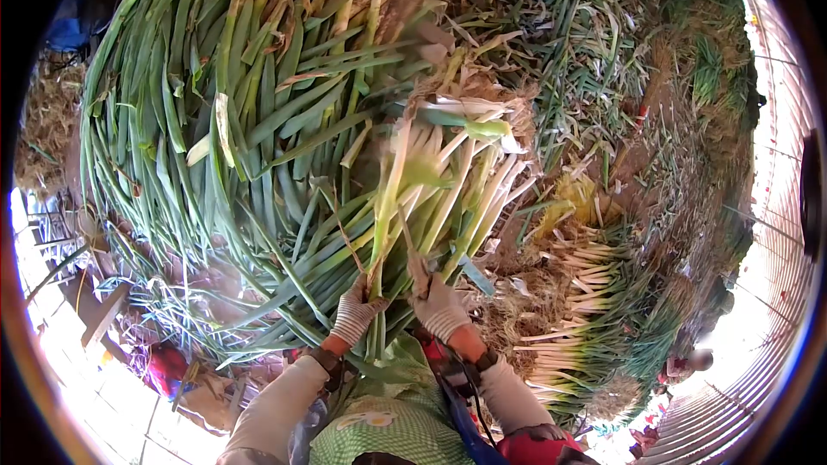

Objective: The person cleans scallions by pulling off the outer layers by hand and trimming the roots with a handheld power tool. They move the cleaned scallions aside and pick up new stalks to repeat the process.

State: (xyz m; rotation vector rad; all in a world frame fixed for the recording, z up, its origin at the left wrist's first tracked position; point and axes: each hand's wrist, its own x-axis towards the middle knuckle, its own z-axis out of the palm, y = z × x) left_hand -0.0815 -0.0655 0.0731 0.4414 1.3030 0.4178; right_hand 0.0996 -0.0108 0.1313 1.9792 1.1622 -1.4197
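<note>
My left hand, in a pale striped glove, is closed around a long green onion whose pale root end points away from me. Beside it on the right, my right hand, gloved too, is closed on a thin brownish strip; whether this is a peeled leaf or a blade I cannot make out. Just beyond both hands lies a layer of green onions with whitish stems and roots toward the right. Their green leaves run down to the left past my left hand.
A large heap of green onions fills the left and far side. Trimmed onions lie in a row at right, near dry root waste. Leaf scraps cover the ground at far right. A green checked apron covers my lap.
</note>
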